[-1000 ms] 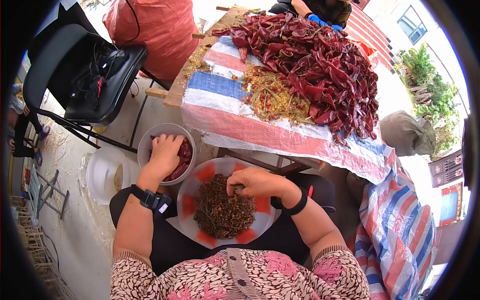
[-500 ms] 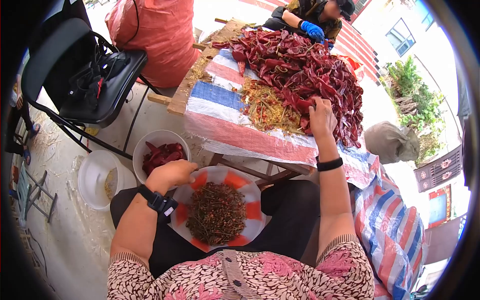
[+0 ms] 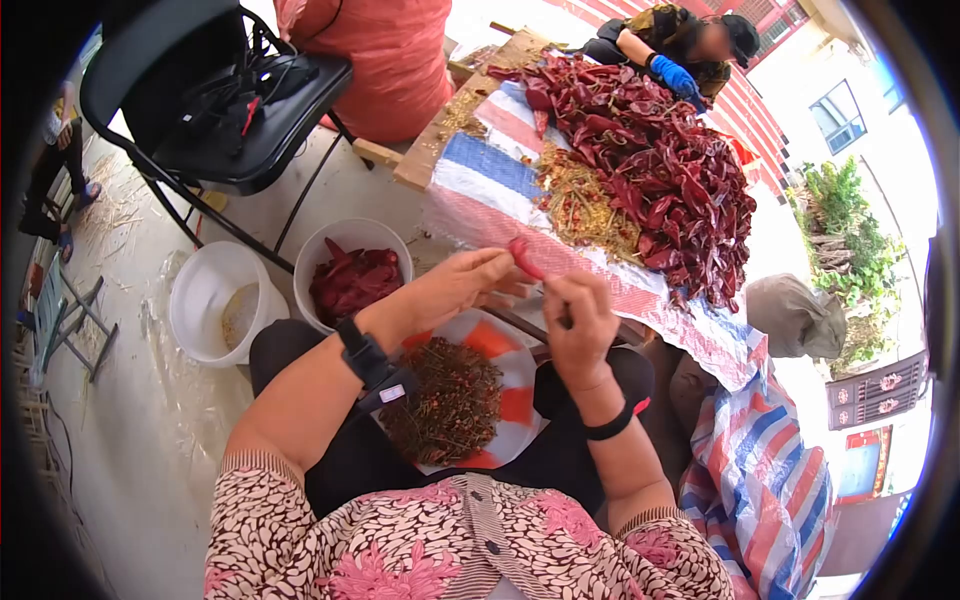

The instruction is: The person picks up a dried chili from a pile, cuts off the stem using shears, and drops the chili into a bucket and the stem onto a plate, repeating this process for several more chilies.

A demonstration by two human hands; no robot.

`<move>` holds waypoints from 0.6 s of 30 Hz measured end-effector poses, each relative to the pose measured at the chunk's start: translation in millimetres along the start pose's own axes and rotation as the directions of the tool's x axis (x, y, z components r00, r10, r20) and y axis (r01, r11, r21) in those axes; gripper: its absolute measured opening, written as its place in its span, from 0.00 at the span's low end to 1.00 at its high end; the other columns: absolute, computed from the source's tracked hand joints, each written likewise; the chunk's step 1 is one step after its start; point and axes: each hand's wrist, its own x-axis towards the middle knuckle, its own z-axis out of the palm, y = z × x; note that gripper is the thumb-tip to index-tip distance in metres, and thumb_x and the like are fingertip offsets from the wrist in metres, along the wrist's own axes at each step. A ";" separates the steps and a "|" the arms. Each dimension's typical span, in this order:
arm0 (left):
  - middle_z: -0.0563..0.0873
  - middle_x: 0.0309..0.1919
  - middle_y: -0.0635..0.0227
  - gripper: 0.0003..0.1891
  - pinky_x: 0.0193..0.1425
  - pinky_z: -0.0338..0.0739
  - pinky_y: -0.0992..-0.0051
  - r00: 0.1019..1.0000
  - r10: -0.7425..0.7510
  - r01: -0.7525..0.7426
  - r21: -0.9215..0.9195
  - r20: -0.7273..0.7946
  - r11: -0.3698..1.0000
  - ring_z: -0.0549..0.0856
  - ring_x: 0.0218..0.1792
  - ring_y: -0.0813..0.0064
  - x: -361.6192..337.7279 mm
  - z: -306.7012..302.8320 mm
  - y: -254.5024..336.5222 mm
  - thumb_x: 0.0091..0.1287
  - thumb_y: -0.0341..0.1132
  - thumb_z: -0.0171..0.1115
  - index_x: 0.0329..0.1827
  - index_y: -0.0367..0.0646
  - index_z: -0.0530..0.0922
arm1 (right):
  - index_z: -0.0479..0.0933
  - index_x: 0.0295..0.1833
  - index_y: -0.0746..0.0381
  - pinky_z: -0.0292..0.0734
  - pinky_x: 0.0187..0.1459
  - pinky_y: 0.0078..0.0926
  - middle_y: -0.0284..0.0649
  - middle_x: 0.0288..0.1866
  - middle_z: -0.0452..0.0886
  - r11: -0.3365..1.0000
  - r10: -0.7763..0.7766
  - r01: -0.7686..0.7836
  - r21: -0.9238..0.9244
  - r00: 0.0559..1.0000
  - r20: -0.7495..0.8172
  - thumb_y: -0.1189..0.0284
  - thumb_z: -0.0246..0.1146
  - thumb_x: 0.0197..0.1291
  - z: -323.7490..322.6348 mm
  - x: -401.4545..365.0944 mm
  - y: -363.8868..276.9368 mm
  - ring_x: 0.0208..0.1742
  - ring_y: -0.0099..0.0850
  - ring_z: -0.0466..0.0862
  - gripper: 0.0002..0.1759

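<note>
A dried red chili pepper [image 3: 524, 259] is held between my two hands above the near edge of the table. My left hand [image 3: 462, 290] pinches it from the left, fingers closed. My right hand [image 3: 582, 322] is closed at its lower right end, where the stem is hidden by the fingers. Below the hands, an orange-and-white bowl [image 3: 517, 372] sits in my lap, with a heap of chili stems [image 3: 442, 405] in it. Across the table spreads a large pile of dried chili peppers [image 3: 660, 170], with loose seeds and stems [image 3: 585, 205] along its near side.
A white bucket with red chili pods [image 3: 355, 285] and another white bucket [image 3: 190, 325] with some seeds stand at left. Behind them are a black folding chair [image 3: 230, 175] and a red sack [image 3: 385, 70]. A person with a blue glove [image 3: 672, 75] works across the striped-cloth table [image 3: 490, 185].
My right hand has come back from the pile toward me, now with a chili pepper. My left hand has risen from beside the lap bowl to meet it. The view has shifted.
</note>
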 end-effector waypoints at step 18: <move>0.83 0.36 0.73 0.14 0.38 0.75 0.83 0.991 0.125 -0.130 0.264 0.037 0.956 0.81 0.34 0.84 -16.4 4.1 19.4 0.73 0.37 0.57 0.56 0.40 0.75 | 0.80 0.51 0.64 0.76 0.32 0.17 0.32 0.38 0.72 0.335 0.536 -0.688 0.644 0.701 0.470 0.77 0.64 0.63 16.5 21.3 -31.9 0.32 0.19 0.77 0.11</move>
